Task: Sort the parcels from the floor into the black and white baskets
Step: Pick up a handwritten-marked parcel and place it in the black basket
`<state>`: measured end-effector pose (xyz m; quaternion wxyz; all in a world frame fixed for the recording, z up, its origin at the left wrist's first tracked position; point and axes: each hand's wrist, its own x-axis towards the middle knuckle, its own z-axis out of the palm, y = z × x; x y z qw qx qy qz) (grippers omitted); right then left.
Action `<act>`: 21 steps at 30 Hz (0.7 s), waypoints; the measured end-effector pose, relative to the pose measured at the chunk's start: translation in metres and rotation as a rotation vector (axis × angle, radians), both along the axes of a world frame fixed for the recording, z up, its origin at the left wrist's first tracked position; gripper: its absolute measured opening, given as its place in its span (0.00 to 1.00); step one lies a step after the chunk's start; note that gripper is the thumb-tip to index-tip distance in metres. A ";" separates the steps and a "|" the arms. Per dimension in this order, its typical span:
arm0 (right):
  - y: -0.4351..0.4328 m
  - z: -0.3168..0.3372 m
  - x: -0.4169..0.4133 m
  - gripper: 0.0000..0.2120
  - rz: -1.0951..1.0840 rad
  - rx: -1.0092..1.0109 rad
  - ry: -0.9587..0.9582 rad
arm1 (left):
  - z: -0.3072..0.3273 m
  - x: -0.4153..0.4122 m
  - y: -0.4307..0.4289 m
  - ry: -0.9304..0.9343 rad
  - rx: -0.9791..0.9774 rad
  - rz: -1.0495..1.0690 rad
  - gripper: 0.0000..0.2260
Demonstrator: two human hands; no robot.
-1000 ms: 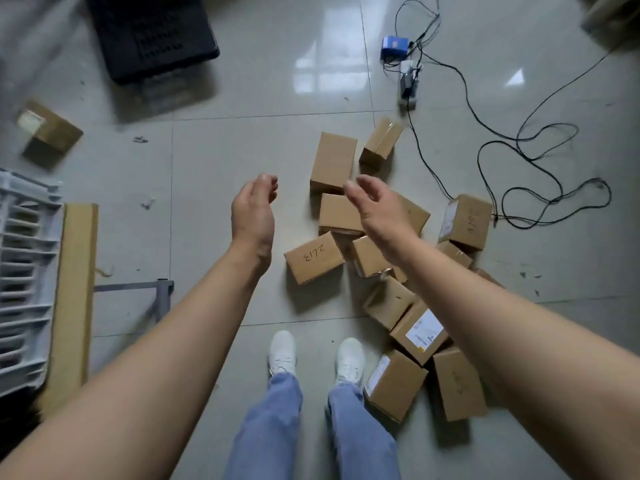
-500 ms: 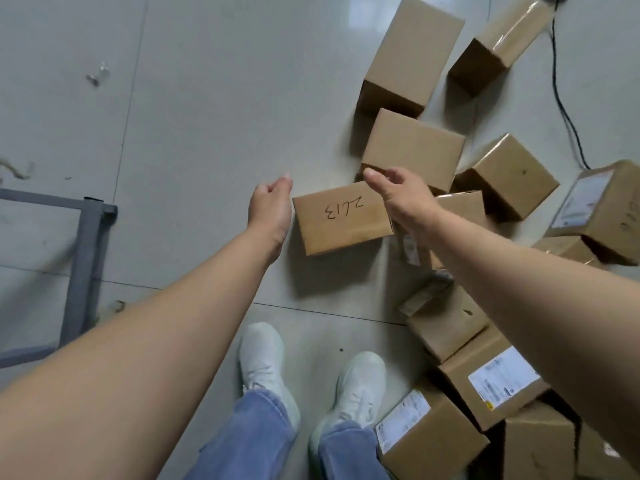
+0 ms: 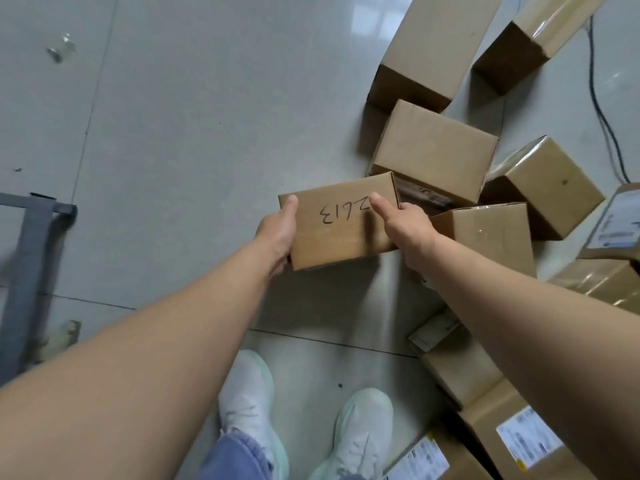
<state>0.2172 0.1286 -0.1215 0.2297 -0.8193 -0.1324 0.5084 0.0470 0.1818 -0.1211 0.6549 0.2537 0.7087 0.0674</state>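
Note:
A brown cardboard parcel (image 3: 337,233) with "2613" handwritten on top is held a little above the floor at centre. My left hand (image 3: 278,233) clamps its left end, thumb on top. My right hand (image 3: 403,223) grips its right end, thumb across the top by the writing. Several more cardboard parcels lie in a pile to the right: a plain one (image 3: 433,157) just behind, a taller one (image 3: 433,46) beyond it, and labelled ones (image 3: 519,441) at the lower right. Neither basket is in view.
A grey metal frame (image 3: 31,251) stands on the floor at the left edge. A black cable (image 3: 604,112) runs along the floor at the upper right. My white shoes (image 3: 249,400) stand on the pale tiles below the held parcel.
The view has dropped closer to the floor. Both hands, open on either side of the "2613" parcel half a second ago, have closed on its ends and lifted it slightly.

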 end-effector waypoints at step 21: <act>0.122 0.571 -0.041 0.24 0.018 0.517 -0.254 | 0.565 -0.034 0.120 -0.046 0.459 0.120 0.21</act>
